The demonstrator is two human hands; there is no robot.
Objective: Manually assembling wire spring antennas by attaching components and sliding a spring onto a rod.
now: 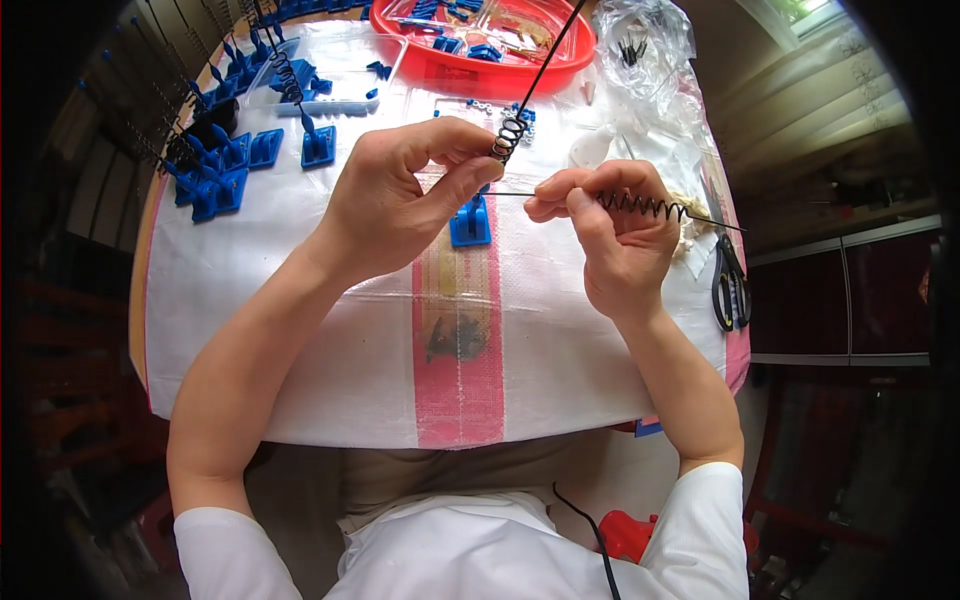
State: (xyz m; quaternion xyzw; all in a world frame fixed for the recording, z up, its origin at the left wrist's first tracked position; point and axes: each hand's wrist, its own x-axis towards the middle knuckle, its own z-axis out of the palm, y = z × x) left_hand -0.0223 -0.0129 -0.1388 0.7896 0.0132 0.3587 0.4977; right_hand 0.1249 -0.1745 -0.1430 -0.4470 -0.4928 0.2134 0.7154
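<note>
My left hand (385, 195) pinches the lower end of a black coil spring (511, 130) between thumb and fingers. From this spring a thin dark rod (546, 66) runs up toward the top edge. Right below those fingertips, a blue plastic base (470, 224) stands on the table. My right hand (622, 240) closes on a second black coil spring (645, 206), held almost level. A thin wire (513, 194) sticks out of its fingers toward the blue base, and a straight tip emerges at the spring's far right. Fingers hide where the wire meets the base.
Several blue bases with springs and rods (222, 180) crowd the left. Behind them sits a clear plastic box (345, 105) of blue parts. A red divided tray (480, 78) is at the back, small white and blue pieces (490, 107) before it. Clear bags (660, 50) and scissors (731, 295) lie right.
</note>
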